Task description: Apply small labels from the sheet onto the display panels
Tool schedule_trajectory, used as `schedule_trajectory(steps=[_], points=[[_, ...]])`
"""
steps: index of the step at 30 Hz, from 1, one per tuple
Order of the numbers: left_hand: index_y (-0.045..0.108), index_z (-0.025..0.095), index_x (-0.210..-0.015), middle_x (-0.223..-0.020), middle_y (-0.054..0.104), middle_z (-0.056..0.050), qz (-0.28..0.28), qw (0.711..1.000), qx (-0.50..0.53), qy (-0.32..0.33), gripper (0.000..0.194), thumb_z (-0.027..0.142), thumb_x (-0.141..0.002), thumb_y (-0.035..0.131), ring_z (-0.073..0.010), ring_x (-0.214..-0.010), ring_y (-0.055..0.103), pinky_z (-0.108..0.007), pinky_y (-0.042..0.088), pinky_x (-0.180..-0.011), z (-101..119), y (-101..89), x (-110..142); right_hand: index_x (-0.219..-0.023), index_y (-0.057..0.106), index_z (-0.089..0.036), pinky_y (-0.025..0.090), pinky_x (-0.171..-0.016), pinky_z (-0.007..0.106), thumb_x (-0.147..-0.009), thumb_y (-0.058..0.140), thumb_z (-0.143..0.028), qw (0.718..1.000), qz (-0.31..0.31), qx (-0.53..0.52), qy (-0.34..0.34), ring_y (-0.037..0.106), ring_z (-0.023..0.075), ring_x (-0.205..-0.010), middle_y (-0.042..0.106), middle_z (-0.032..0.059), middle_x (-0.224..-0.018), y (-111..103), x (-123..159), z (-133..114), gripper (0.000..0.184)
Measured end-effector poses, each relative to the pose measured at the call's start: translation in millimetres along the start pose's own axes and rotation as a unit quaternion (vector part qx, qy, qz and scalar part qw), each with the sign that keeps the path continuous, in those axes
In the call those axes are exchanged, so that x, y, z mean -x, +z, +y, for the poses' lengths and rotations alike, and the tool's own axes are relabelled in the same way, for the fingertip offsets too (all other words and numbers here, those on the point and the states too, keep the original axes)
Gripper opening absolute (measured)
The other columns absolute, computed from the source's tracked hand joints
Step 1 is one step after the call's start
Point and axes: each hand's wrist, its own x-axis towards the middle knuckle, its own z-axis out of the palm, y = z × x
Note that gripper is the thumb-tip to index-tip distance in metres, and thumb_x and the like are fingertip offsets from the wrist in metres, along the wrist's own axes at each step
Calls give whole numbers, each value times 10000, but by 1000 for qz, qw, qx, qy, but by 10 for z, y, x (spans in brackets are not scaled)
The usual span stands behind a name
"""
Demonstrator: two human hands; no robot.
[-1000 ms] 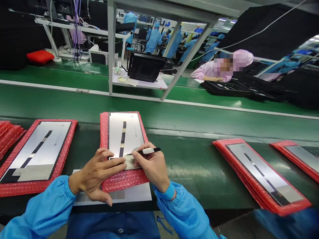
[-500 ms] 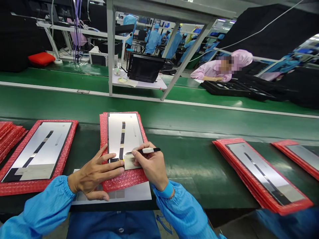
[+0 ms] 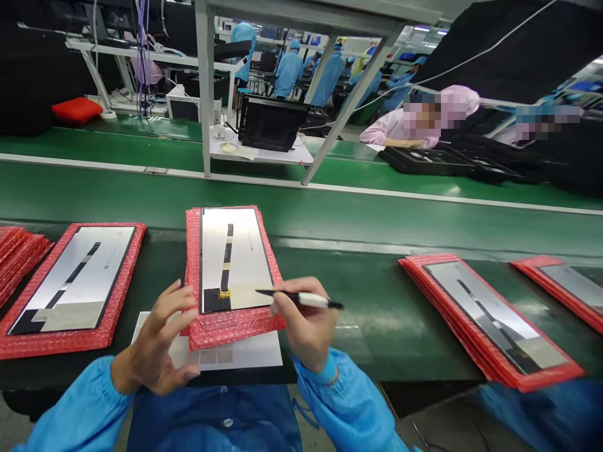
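Note:
A display panel (image 3: 252,251) with a silvery back lies on red bubble-wrap bags (image 3: 226,333) in front of me. A black flex cable (image 3: 227,254) runs down its middle to a yellow taped spot (image 3: 225,293) at the lower edge. My left hand (image 3: 157,342) is raised beside the panel's lower left corner, fingers apart, holding nothing. Pinched in my right hand (image 3: 308,329) is a slim black-and-white pen-like tool (image 3: 311,300); its dark point reaches over the panel's lower right part. Whether the tip touches the panel, I cannot tell. Under the bags lies a white sheet (image 3: 257,355).
Another panel (image 3: 106,257) on red wrap lies at left, beside stacked red bags (image 3: 21,260). At right are a panel (image 3: 471,282) on a red stack and a further panel (image 3: 570,282). Behind stand a metal frame (image 3: 205,94) and a black monitor (image 3: 273,122). A co-worker in pink (image 3: 396,125) sits across.
My left hand has lifted off the panel's lower left area and moved back left, opening. My right hand has drawn slightly right and down with the tool, uncovering the yellow taped spot.

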Motion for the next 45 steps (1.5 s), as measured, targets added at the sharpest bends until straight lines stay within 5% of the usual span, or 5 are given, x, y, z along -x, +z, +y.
schedule_trajectory(steps=[4,10,17,31,45], points=[[672,155,-1169,-927,694,-69,3,999,-39,-3,285,66,-905,614,-215,-906,687,-380,598,-855,427,43,334,-908,663,-242,521,-470,261,-885,813,-287,990,67,7,-121,681,179,-575,723,25,-761,-389,356,39,158],[598,161,-1454,-1406,678,-120,-222,961,-155,-50,529,437,-1004,618,-285,-1305,599,-436,469,-1135,607,406,583,-824,679,-208,556,-564,303,-820,862,-425,984,119,106,81,677,188,-586,726,31,-716,-1001,624,507,285],[559,252,-1513,-1568,560,-72,-271,945,-172,-65,605,548,-989,620,-302,-1454,457,-469,201,-1276,774,554,673,-812,713,-190,528,-583,333,-749,862,-574,945,103,244,191,672,236,-620,725,54,-677,-1367,565,570,417],[465,316,-1585,-1509,591,-91,-288,927,-133,-200,648,510,-992,644,-346,-1357,528,-505,423,-1101,752,877,479,-853,776,-176,571,-645,303,-849,798,-462,958,-73,158,227,724,235,-700,787,60,-769,-347,707,468,287],[484,339,-1574,-1496,610,-67,-286,928,-124,-206,667,593,-978,641,-326,-1329,550,-439,467,-1036,772,857,471,-588,648,-208,576,-578,310,-775,777,-401,950,-57,123,283,652,212,-581,701,15,-612,-279,704,622,298]])
